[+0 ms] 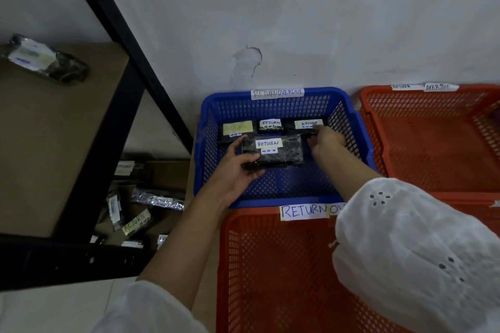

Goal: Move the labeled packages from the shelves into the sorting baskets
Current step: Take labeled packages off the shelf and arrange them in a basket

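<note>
Two white sleeves point(405, 238); one blue basket point(230, 94), four packages point(270, 126). Left hand point(235, 170) grips the front package point(273, 151); right hand point(328, 142) touches a rear package point(305, 126), grasp unclear.

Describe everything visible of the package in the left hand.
The flat, dark rectangular package wrapped in glossy clear plastic bears a white label handwritten RETURN, with a smaller dated slip beneath. It is held roughly level, label up, inside the blue plastic mesh basket, in front of three other packages along the back wall. The left hand grips its left end, thumb on top.
</note>
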`<state>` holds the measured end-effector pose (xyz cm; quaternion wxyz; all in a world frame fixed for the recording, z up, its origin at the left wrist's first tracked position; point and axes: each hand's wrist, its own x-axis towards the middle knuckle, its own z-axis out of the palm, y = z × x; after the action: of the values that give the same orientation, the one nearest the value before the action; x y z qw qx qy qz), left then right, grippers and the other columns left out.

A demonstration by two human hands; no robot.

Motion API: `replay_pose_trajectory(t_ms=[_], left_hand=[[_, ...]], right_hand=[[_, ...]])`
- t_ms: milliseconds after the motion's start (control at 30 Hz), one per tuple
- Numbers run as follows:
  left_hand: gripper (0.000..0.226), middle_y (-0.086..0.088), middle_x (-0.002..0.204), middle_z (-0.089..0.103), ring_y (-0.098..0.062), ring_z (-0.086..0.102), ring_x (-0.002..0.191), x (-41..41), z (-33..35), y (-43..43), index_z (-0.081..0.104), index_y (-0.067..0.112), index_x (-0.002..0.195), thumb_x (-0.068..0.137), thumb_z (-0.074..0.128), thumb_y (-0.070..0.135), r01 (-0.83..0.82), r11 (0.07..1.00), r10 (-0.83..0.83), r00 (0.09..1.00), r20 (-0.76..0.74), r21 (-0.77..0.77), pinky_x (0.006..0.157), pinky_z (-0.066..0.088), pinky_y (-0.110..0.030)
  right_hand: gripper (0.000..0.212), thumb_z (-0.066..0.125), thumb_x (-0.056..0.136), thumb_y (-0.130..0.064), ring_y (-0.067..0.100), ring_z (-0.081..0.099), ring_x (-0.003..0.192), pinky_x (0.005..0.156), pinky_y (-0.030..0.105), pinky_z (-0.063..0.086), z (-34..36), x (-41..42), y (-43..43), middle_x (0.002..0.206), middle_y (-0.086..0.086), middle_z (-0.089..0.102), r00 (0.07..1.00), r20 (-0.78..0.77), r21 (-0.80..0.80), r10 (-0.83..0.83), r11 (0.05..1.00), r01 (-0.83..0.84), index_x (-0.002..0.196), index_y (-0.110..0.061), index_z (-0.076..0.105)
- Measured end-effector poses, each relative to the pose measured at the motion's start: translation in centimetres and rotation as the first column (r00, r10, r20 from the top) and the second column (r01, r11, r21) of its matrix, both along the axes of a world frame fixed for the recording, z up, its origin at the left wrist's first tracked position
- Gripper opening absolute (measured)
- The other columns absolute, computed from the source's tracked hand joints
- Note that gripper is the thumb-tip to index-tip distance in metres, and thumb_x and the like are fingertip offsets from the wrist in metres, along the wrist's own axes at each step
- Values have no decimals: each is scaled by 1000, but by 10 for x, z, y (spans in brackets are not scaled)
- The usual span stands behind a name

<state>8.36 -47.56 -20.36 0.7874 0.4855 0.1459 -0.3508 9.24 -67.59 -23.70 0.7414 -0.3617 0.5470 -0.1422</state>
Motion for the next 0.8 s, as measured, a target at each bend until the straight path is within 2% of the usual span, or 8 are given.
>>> replay_pose_trajectory(t_ms=[67, 133, 200, 300, 433, 567, 700, 800], left_hand=[[59, -15, 124, 52, -31, 54, 109, 0, 1, 2, 37, 22, 136, 88, 46, -12, -21, 999, 20, 999, 27, 37, 81, 50, -38], [59, -14, 130, 47, -28, 54, 108, -2, 4, 4, 35, 23, 138, 89, 46, -11, -47, 996, 41, 996, 73, 78, 83, 51, -37], [59, -13, 133, 45, -26, 54, 107, -4, 8, 6, 33, 22, 139, 91, 47, -8, -69, 990, 54, 991, 124, 121, 82, 52, -35], [59, -10, 138, 41, -22, 51, 113, -8, 11, 13, 26, 21, 144, 93, 49, 1, -39, 956, -45, 960, 278, 290, 86, 52, -34], [59, -3, 148, 29, -19, 37, 131, -12, 16, 27, 21, 23, 148, 96, 48, 19, -250, 529, -498, 682, 535, 811, 102, 39, -35], [54, -4, 139, 38, -23, 33, 127, -8, 12, 46, 36, 23, 141, 90, 53, 19, -576, 215, -523, 614, 591, 789, 101, 34, -37], [58, -10, 141, 37, -28, 33, 129, -3, -7, 52, 28, 22, 145, 92, 50, 16, -435, 240, -426, 756, 497, 868, 104, 31, -43], [60, -10, 136, 44, -29, 38, 127, -3, -16, 52, 25, 23, 147, 93, 44, 7, -406, 356, -400, 748, 530, 842, 105, 33, -46]], right_hand=[[29, 50, 96, -13, 13, 45, 62, 47, 22, 43, 8, -6, 12, 79, 5, 51, 999, 10, 10, 35, 999, -35, 123, -2, 53], [38, 46, 98, -35, 14, 49, 64, 55, 28, 43, 23, -20, 24, 78, 4, 54, 931, -9, -51, 364, 930, -364, 123, -8, 55], [49, 43, 94, -54, 21, 60, 83, 66, 33, 49, 33, -33, 34, 95, 7, 63, 757, 5, -37, 653, 757, -653, 118, -14, 57], [43, 57, 90, -44, 27, 67, 93, 66, 34, 54, 41, -45, 44, 111, 7, 64, 529, -19, -99, 848, 525, -845, 124, -17, 53], [36, 63, 90, -24, 23, 67, 78, 60, 27, 53, 31, -42, 56, 109, 10, 64, 620, 8, -105, 785, 617, -780, 121, -9, 54], [39, 63, 91, -21, 22, 61, 65, 47, 25, 54, 13, -33, 71, 97, 15, 63, 678, -120, -88, 726, 672, -735, 123, -1, 54], [46, 66, 89, -20, 24, 58, 58, 37, 24, 51, 1, -18, 86, 98, 19, 62, 721, -169, -89, 672, 719, -690, 124, 4, 49], [60, 69, 86, -23, 24, 58, 56, 35, 24, 49, -4, -6, 96, 108, 23, 60, 731, -203, -122, 652, 724, -679, 133, 1, 40]])
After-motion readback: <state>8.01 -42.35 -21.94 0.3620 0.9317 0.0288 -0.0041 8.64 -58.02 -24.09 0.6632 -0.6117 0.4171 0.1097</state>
